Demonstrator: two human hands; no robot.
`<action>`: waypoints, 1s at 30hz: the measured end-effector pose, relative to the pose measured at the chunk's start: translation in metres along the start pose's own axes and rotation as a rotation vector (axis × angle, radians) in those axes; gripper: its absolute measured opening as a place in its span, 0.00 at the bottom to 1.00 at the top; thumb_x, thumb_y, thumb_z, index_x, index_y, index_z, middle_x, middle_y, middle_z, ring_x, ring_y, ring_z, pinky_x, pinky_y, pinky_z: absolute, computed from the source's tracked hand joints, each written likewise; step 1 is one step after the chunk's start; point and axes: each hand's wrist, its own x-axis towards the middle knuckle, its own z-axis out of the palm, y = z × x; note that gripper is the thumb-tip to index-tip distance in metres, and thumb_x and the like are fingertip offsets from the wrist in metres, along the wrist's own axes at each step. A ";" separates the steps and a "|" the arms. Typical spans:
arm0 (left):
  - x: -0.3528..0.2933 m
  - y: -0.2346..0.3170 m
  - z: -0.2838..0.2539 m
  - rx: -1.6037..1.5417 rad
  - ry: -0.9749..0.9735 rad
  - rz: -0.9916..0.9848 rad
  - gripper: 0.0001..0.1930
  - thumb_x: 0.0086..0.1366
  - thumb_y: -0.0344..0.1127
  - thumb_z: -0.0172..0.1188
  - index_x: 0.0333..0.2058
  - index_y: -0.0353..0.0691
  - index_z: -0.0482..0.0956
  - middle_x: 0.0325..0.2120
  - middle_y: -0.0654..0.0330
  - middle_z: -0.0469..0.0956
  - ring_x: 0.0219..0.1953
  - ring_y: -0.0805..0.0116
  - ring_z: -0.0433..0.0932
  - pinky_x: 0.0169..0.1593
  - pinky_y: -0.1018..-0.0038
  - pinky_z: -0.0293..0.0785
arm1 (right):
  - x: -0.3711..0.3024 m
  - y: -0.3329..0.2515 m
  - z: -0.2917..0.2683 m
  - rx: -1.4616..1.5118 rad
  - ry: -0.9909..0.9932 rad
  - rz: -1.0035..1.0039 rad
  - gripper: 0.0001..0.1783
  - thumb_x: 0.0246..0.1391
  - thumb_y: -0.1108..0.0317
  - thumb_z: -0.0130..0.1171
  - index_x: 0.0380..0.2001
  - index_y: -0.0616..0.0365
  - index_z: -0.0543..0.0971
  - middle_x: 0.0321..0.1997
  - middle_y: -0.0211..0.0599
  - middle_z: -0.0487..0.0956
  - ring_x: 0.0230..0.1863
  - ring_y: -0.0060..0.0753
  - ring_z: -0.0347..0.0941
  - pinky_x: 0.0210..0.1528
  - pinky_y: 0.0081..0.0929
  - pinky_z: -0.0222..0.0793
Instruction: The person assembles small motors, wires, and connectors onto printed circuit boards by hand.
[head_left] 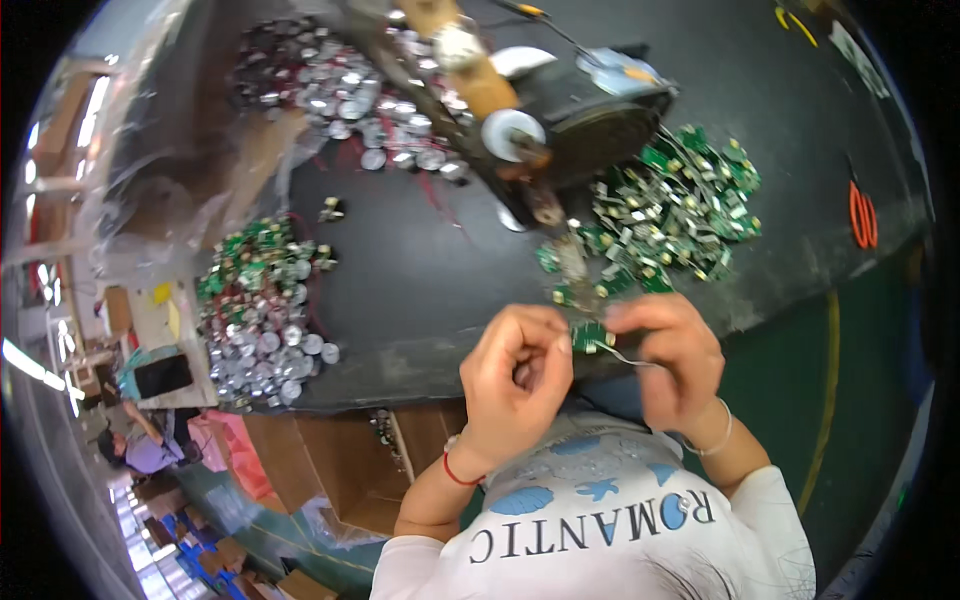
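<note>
A small green circuit board (592,337) is held up just off the near edge of the table. The thumb and index finger of my left hand (515,375) pinch its left end. My right hand (675,355) curls at the board's right end, slightly smeared by motion, with a fingertip at the board's upper corner. From the board a thin pale wire (630,361) runs into the curled fingers of that hand. Just beyond lies a heap of green circuit boards (680,205), a few of them spilling toward my hands.
A bench fixture (520,140) with a wooden arm stands ahead. Silver round parts with red wires (360,100) lie far left; boards joined with round parts (265,310) are piled left. Orange-handled scissors (862,215) lie right. An open cardboard box (340,465) sits below the table; a person works far left.
</note>
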 end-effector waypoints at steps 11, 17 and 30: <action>0.038 0.015 -0.156 1.215 0.460 0.329 0.16 0.63 0.34 0.57 0.47 0.33 0.73 0.42 0.47 0.74 0.43 0.52 0.73 0.48 0.63 0.68 | -0.028 -0.006 -0.023 -0.253 -0.012 0.327 0.01 0.52 0.79 0.49 0.28 0.65 0.70 0.39 0.51 0.76 0.38 0.43 0.74 0.42 0.31 0.70; 0.124 -0.019 -0.122 1.177 0.104 0.464 0.16 0.58 0.32 0.60 0.45 0.36 0.72 0.38 0.50 0.75 0.43 0.50 0.73 0.46 0.62 0.70 | -0.033 0.002 -0.020 -0.062 0.063 0.333 0.03 0.54 0.76 0.47 0.27 0.64 0.68 0.39 0.49 0.76 0.36 0.40 0.72 0.41 0.31 0.68; 0.005 0.002 -0.059 0.367 -0.290 -0.164 0.15 0.52 0.38 0.68 0.33 0.38 0.75 0.21 0.64 0.77 0.23 0.79 0.74 0.28 0.78 0.72 | -0.053 -0.007 -0.006 0.108 -0.072 0.250 0.09 0.43 0.75 0.58 0.27 0.61 0.68 0.43 0.54 0.75 0.33 0.33 0.73 0.39 0.29 0.69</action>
